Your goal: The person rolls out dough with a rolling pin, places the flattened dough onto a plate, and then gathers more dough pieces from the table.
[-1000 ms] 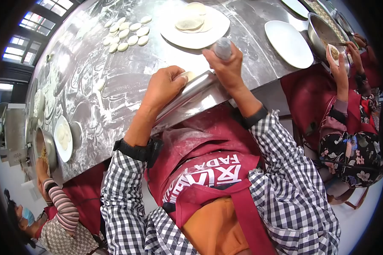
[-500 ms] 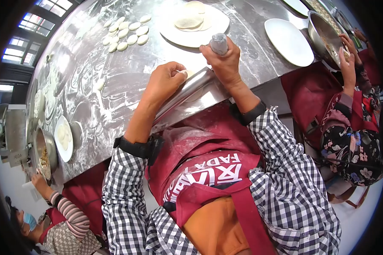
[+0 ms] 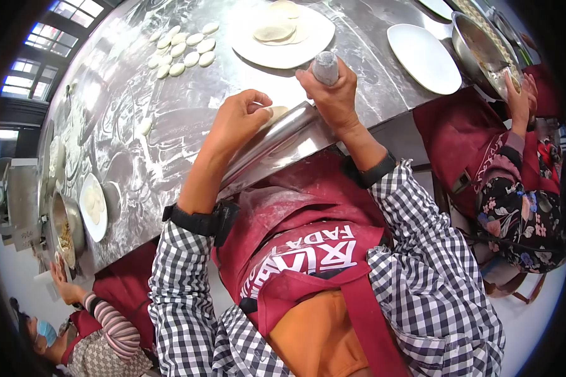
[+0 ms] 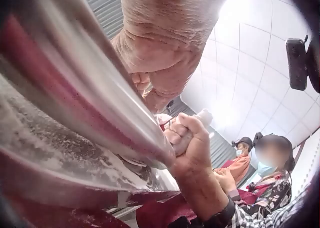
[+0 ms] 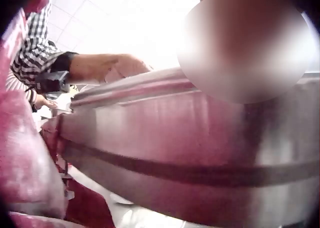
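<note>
In the head view my left hand (image 3: pixel 239 122) is at a thin pale dough wrapper (image 3: pixel 280 113), its thumb and bent fingers pinching the near edge. My right hand (image 3: pixel 336 97) grips the grey handle (image 3: pixel 326 69) of a rolling pin, whose rounded end sticks up out of the fist. The pin's shiny metal barrel (image 3: pixel 283 135) slants from that fist toward my left forearm, close by the wrapper. In the left wrist view the right hand (image 4: pixel 190 143) is wrapped round the pale handle; the left fingertips are mostly hidden behind the barrel. The right hand does not show clearly in its own wrist view.
A white plate (image 3: pixel 245 53) with flat wrappers (image 3: pixel 275 30) stands ahead, and several dough pieces (image 3: pixel 195 39) lie left of it. On the right are another white plate (image 3: pixel 424 60) and a steel bowl (image 3: pixel 462 41). A bowl (image 3: pixel 75 220) is at far left. People work on both sides.
The right hand and rolling pin have shifted slightly left, and the handle is tilted differently. The left hand's fingers have spread a little from its thumb. The neighbours' hands have moved near their bowls.
</note>
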`<state>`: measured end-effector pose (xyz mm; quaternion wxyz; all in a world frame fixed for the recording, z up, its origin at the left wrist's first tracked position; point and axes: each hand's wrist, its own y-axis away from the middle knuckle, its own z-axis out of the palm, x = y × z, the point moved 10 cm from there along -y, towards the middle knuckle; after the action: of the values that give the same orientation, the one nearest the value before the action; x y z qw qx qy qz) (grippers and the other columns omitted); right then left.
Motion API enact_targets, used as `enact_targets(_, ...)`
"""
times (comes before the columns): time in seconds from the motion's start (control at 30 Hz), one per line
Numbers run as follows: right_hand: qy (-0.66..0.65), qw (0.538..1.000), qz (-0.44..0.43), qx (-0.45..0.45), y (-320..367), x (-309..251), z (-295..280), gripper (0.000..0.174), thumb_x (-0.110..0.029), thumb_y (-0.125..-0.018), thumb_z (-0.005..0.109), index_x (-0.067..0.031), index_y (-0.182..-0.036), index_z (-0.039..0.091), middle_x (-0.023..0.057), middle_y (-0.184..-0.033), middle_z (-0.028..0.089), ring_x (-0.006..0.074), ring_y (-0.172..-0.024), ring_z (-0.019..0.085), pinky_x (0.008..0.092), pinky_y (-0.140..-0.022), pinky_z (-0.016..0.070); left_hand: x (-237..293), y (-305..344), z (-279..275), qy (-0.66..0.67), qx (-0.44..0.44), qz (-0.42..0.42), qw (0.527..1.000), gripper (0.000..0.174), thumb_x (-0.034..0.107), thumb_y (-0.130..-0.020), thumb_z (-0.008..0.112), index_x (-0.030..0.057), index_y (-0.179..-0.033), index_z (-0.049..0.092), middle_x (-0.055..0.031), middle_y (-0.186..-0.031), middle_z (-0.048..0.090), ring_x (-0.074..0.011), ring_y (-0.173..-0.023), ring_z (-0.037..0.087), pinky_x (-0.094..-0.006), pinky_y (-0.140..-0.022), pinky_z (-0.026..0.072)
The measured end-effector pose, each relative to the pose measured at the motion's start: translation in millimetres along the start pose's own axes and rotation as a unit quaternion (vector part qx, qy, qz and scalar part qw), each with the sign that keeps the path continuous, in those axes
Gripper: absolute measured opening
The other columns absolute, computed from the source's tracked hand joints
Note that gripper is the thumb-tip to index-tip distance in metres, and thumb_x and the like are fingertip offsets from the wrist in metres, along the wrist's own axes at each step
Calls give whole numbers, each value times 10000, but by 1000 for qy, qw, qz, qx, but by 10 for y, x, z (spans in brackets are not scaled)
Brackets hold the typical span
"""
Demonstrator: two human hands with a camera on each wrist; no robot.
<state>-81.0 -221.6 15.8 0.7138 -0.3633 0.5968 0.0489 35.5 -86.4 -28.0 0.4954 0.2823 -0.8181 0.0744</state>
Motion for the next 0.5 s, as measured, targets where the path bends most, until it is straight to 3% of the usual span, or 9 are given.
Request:
enact_targets(0.17, 1, 999, 35, -14, 214, 15, -176, 193, -81, -688, 697, -34, -696, 510, 15, -582, 533, 85, -537, 496, 263, -511, 423, -88, 14, 75, -14, -14, 0, 1000, 214, 152, -732, 605, -6, -870, 650, -96, -697, 626, -144, -639, 576, -282, -613, 461)
enact_targets(0.3, -11, 998, 65, -16, 409, -61, -313, 186, -54, -688, 688, -32, -694, 503, 17, -578, 530, 85, -529, 504, 256, -509, 426, -79, 113, 23, 153, -41, -48, 986, 206, 86, -721, 593, -37, -885, 617, -72, -729, 621, -123, -647, 563, -270, -608, 455)
enact_targets(0.33, -10, 998, 61, -13, 401, -62, -313, 186, -54, -688, 688, -32, -693, 503, 17, -578, 530, 85, -529, 503, 256, -509, 425, -96, 140, 89, 102, -87, -54, 989, 176, 55, -758, 566, -6, -921, 581, -25, -816, 601, -69, -702, 531, -216, -633, 428)
enact_targets(0.43, 10, 999, 41, -11, 213, 30, -170, 186, -91, -689, 688, -26, -700, 514, 22, -591, 538, 92, -537, 498, 269, -505, 423, 0, 159, 98, 54, -81, -36, 995, 169, 61, -765, 557, -10, -916, 580, -35, -820, 603, -70, -719, 533, -215, -644, 428)
enact_targets(0.5, -11, 1000, 9, 9, 23, 36, -20, 183, -107, -689, 685, -26, -712, 522, 26, -603, 548, 98, -549, 497, 275, -513, 426, 70, 80, 34, 7, -24, 14, 1000, 192, 82, -763, 556, -37, -905, 607, -94, -780, 633, -130, -711, 578, -270, -655, 461)
